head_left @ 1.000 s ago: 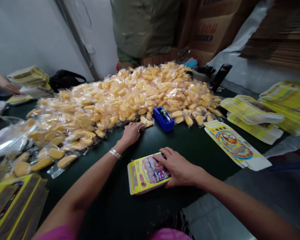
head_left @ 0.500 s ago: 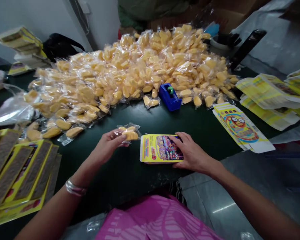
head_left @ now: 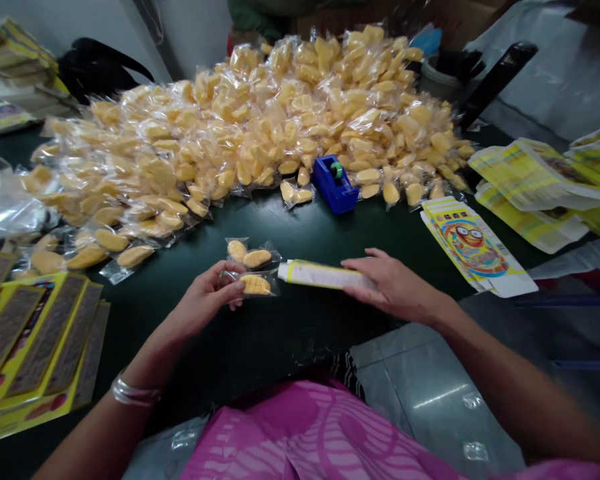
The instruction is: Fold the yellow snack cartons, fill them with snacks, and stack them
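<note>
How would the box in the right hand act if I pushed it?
The box is probably stiff, since its edges look straight. It's likely light: the right hand grips just one end. Flat sides suggest it won't roll.

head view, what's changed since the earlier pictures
The left hand drew back from the heap of plastic-wrapped yellow pieces and now holds a yellow oval piece in clear plastic. The right hand, still gripping the yellow-and-white cardboard box, turned its narrow side up. The blue plastic tape dispenser stayed put.

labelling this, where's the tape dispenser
In the head view, the dispenser sits just right of centre, in front of the yellow pile, beyond the box in the right hand.
</note>
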`<state>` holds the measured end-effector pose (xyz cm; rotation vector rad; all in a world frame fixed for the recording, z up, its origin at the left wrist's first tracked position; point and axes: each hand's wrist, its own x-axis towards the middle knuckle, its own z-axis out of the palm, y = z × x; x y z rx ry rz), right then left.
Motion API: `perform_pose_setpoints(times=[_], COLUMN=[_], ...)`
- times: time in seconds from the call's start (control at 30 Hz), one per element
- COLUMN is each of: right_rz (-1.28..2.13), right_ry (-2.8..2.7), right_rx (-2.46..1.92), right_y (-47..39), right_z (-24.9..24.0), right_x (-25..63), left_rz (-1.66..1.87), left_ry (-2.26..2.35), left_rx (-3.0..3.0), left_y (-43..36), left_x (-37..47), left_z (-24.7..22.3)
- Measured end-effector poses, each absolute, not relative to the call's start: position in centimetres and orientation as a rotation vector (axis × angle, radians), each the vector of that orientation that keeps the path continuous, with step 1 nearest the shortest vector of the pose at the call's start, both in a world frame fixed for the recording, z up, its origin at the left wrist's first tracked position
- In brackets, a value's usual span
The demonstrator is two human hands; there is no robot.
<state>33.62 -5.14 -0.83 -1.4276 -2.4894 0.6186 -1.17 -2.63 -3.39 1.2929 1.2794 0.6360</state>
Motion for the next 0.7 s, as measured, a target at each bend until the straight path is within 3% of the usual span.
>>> perform_pose_setpoints(times=[0.23,0.43,0.57,0.7], right_rz=[0.928,0.549,0.404,0.367], right_ry=[-2.430,-2.538,-2.550,-2.548], right_rx=[-1.422,-1.578,-1.634,-1.434], right_y=[1.5,-2.6,-6.1,-6.9], right_z=[-1.5,-2.7,-4.0,-5.4], right_x=[34.0,32.4,31.0,31.2], left_rz=[0.821,1.076,0.989,0.639], left_ry=[1.273,1.385,1.337,1.251], left_rx=[1.167,1.202,1.348,1.514], left_y=[-2.3,-1.5,-0.8,0.5], left_x=[0.0,1.5,2.3,2.3], left_z=[-4.0,-4.7,-4.8,-4.4])
